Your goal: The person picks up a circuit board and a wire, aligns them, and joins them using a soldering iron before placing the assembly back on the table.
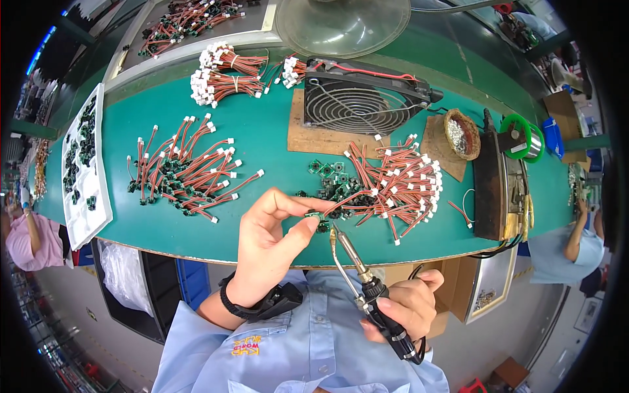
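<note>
I had the left hand (268, 232) at the near edge of the green worktable (275, 154), its thumb and forefinger pinching a small green circuit board (315, 215) between them; the remaining fingers were bent behind and partly hidden from my camera. A red-and-brown wire lead (352, 197) ran from the right up to that board, but I could not tell whether it was joined. My right hand (406, 311) was wrapped around the black handle of a soldering iron (372, 287), fingers curled and pressed against the grip, with a thin feed tube (345, 274) running beside the barrel. The iron slanted up and left so its tip came in just right of the board; contact there was too fine for me to make out. Directly beyond the fingertips I saw a heap of loose circuit boards (337, 187), and against its right side a fan of wire leads with white connectors (406, 187). Boards with leads attached (177, 171) lay in a spread pile to the left, between the left hand and a white tray (98, 219) bearing more boards. Farther back stood a black fan with a wire guard (363, 98), and to its right I had a round bowl (452, 150) of silvery bits and a green-flanged solder spool (521, 137).
</note>
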Tool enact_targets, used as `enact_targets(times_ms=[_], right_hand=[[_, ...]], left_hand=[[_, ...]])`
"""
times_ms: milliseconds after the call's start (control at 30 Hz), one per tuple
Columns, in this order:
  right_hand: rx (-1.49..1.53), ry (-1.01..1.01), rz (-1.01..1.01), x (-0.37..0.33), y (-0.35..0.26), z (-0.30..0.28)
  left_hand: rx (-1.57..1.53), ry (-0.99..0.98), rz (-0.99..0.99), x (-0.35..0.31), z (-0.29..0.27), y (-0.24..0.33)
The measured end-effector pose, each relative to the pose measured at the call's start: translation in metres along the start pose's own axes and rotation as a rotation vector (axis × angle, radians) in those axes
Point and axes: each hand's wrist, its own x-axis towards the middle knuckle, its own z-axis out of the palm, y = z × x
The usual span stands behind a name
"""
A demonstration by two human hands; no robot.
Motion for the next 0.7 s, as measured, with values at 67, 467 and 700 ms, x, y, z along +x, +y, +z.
enact_targets(times_ms=[67, 467, 700], right_hand=[[-0.007, -0.021, 0.009, 0.0015, -0.0020, 0.0001], [0.000, -0.021, 0.013, 0.0007, 0.0013, 0.0036], [-0.008, -0.002, -0.018, -0.0010, 0.0038, 0.0054]], left_hand=[[0.000, -0.003, 0.005, -0.0002, 0.0002, -0.0009], [-0.009, -0.019, 0.012, -0.0008, 0.0029, -0.0018], [-0.007, -0.015, 0.013, -0.0011, 0.0041, -0.0022]])
